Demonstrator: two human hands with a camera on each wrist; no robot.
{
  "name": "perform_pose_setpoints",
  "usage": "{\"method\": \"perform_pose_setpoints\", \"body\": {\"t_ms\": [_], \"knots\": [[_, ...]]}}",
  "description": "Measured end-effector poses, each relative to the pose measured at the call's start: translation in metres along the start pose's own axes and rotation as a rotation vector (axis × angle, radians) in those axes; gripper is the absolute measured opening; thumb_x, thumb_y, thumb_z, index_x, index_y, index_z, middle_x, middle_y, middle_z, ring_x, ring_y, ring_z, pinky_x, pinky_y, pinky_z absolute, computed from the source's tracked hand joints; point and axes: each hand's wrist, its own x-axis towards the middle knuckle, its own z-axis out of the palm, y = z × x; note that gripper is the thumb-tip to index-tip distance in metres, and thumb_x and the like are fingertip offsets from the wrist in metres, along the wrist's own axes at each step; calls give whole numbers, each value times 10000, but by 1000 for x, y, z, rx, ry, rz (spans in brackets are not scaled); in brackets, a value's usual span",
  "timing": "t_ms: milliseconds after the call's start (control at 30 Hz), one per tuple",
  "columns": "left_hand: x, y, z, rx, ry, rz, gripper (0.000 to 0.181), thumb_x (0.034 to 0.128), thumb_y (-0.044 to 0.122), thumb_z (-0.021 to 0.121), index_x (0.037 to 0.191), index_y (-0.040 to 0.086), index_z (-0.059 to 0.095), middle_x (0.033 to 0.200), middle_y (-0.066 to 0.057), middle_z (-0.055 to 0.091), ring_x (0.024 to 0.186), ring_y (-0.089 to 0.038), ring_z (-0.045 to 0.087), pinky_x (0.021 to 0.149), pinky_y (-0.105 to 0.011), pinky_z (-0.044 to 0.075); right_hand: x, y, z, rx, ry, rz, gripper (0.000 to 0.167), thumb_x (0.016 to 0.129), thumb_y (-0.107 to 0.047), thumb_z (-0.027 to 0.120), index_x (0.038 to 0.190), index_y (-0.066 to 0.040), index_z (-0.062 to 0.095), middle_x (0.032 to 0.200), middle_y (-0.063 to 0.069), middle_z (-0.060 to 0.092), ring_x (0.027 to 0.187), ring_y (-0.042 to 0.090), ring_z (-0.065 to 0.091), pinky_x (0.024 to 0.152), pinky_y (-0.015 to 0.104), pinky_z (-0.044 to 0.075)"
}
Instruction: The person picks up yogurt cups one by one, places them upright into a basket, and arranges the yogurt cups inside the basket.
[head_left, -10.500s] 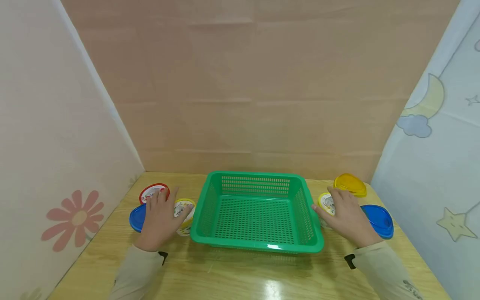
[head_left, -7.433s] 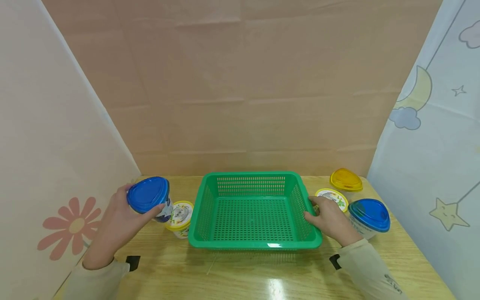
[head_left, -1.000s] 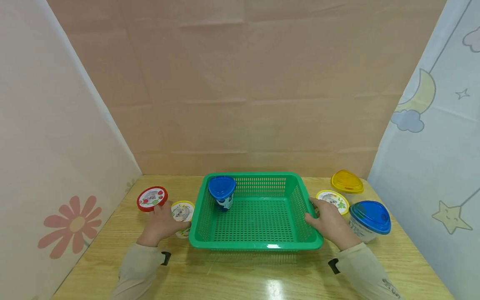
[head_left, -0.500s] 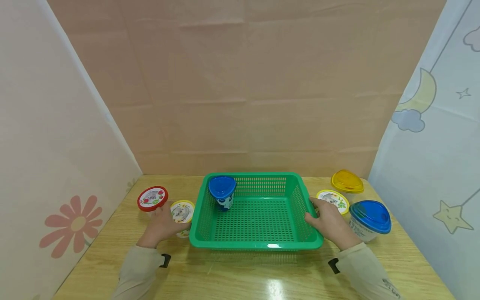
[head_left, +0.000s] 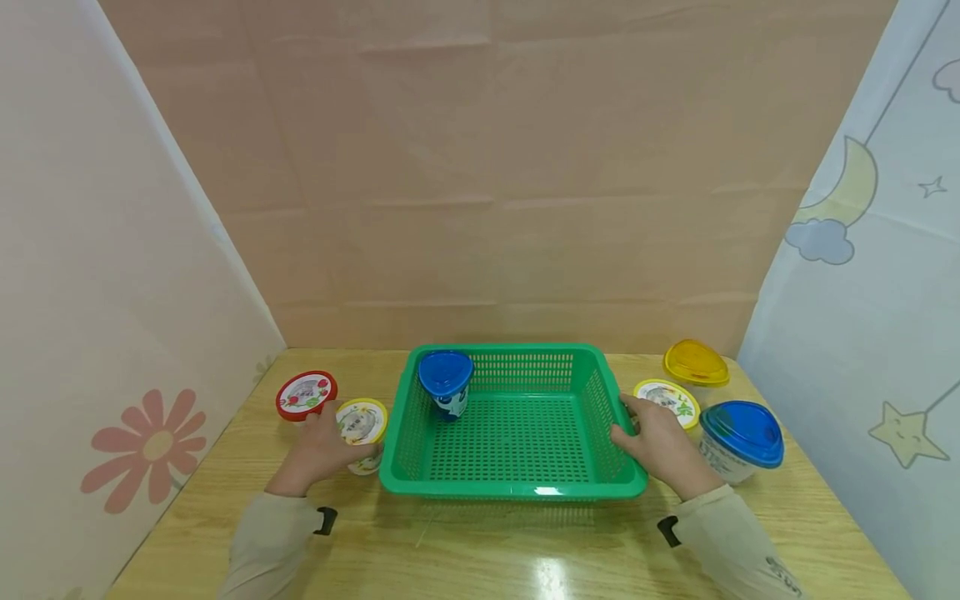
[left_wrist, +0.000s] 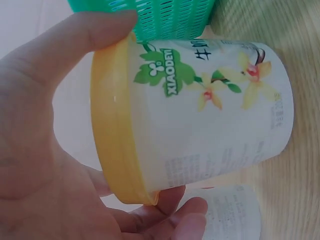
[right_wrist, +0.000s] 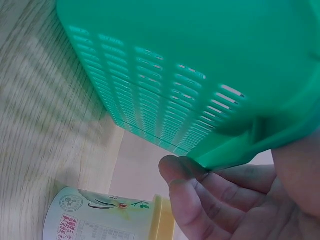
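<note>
My left hand [head_left: 318,450] holds a white tub with a yellow lid [head_left: 362,423] left of the basket. In the left wrist view, the thumb lies on one side of the lid and fingers curl at the other; vanilla flowers decorate the tub [left_wrist: 215,105]. My right hand [head_left: 663,442] grips the right rim of the green plastic basket [head_left: 510,490], its fingers under the rim in the right wrist view. Inside the basket, at its back left, stands a tub with a blue lid [head_left: 446,373]. A red-lidded tub [head_left: 306,395] stands just beyond my left hand.
Right of the basket stand a yellow-lidded round tub [head_left: 666,398], a blue-lidded tub [head_left: 741,442] and a tub with a clear yellow lid [head_left: 696,363]. The wooden table [head_left: 420,558] meets a tan backdrop [head_left: 480,208] behind and pale side walls.
The blue-lidded tub went from the left of the table into the basket, carried by my left hand. That hand now holds the yellow-lidded tub, shifted slightly left. My right hand took the basket rim.
</note>
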Motion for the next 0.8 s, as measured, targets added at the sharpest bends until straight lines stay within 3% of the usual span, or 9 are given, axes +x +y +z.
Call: {"method": "perform_pose_setpoints", "body": {"t_ms": [300, 500, 800], "knots": [[-6, 7, -13, 10, 41, 21, 1135, 741, 514, 825, 1470, -123, 233, 1223, -389, 443, 1049, -476, 529, 849, -609, 501, 0, -1, 0, 0, 0, 0, 613, 932, -171, 640, 1400, 166, 432, 1145, 273, 652, 884, 281, 678, 683, 391, 593], [-7, 9, -21, 1, 60, 22, 1155, 738, 509, 834, 1471, -135, 217, 1165, -371, 464, 1000, -460, 536, 795, -571, 518, 0, 0, 0, -10, 9, -2, 617, 928, -178, 644, 1399, 162, 437, 1170, 284, 645, 894, 281, 674, 706, 411, 592], [-9, 14, -29, 28, 117, 51, 1111, 745, 529, 829, 1427, -145, 268, 1174, -369, 462, 1032, -477, 509, 813, -589, 516, 1, 1, 1, -14, 5, -5, 617, 929, -184, 645, 1397, 162, 440, 1179, 290, 642, 907, 287, 674, 731, 432, 591]]}}
